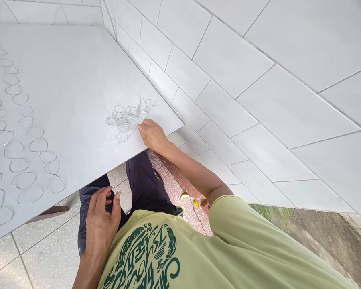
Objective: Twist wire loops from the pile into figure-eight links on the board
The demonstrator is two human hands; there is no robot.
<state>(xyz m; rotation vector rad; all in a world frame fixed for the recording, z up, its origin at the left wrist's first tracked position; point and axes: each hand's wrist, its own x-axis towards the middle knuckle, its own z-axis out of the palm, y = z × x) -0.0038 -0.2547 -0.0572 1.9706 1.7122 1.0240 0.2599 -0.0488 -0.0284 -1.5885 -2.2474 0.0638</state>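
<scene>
My right hand (pixel 152 134) rests on the white table (pixel 72 80) near its front right corner. Its fingers are curled together at the edge of a tangled pile of thin clear rings (pixel 128 117), pinching something I cannot make out. My left hand (pixel 101 218) hangs below the table edge in front of my lap, fingers apart and slightly bent, holding nothing. Rows of single clear rings (pixel 19 152) lie spread out flat over the left part of the table.
A white tiled wall (pixel 258 80) runs along the table's right side. Below the table edge are my dark trousers (pixel 144 184), a speckled floor (pixel 42 257) and a reddish floor patch (pixel 180 180).
</scene>
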